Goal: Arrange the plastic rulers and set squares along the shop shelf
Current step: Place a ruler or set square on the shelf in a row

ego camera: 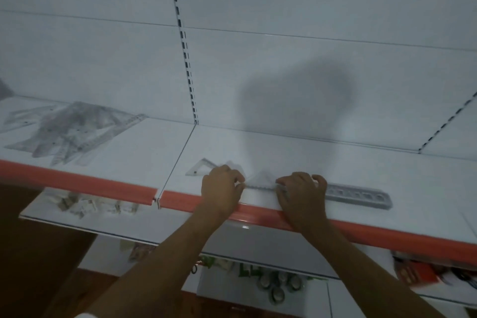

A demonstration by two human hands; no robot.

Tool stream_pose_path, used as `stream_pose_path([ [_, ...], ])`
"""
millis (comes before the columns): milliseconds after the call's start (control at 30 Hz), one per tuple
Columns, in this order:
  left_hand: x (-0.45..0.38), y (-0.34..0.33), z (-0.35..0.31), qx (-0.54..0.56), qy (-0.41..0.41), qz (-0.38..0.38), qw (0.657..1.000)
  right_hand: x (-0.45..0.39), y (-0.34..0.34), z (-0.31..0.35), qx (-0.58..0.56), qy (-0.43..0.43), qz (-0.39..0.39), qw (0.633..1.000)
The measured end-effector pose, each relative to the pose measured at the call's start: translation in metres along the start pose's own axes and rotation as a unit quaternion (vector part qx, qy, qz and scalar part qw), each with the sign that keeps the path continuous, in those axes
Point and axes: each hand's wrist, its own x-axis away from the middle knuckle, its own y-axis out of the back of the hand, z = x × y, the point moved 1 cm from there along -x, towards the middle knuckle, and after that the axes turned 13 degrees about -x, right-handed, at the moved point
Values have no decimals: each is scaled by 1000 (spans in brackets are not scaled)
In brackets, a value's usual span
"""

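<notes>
On the white shop shelf a small clear set square lies near the front edge between my hands. My left hand pinches its left corner with curled fingers. My right hand grips its right corner. Another clear set square lies just left of my left hand. A grey stencil ruler stretches to the right from under my right hand. A loose heap of clear rulers and set squares covers the left shelf section.
An orange price strip runs along the shelf's front edge. A slotted upright divides the white back panel. Lower shelves hold small packets, tape rolls and red packs.
</notes>
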Motion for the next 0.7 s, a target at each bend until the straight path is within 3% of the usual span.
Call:
stream_pose_path([
  [200, -5, -7, 3, 10, -21, -22, 999, 4, -1, 3, 24, -9, -6, 1000],
  [400, -4, -11, 10, -48, -70, -42, 995, 5, -1, 6, 37, -39, 18, 998],
  [533, -1, -19, 11, -69, -102, -89, 988, 6, 0, 7, 29, -29, -1, 999],
  [700, 2, -23, 13, -71, -97, -99, 988, 6, -2, 6, 38, -29, 7, 999],
])
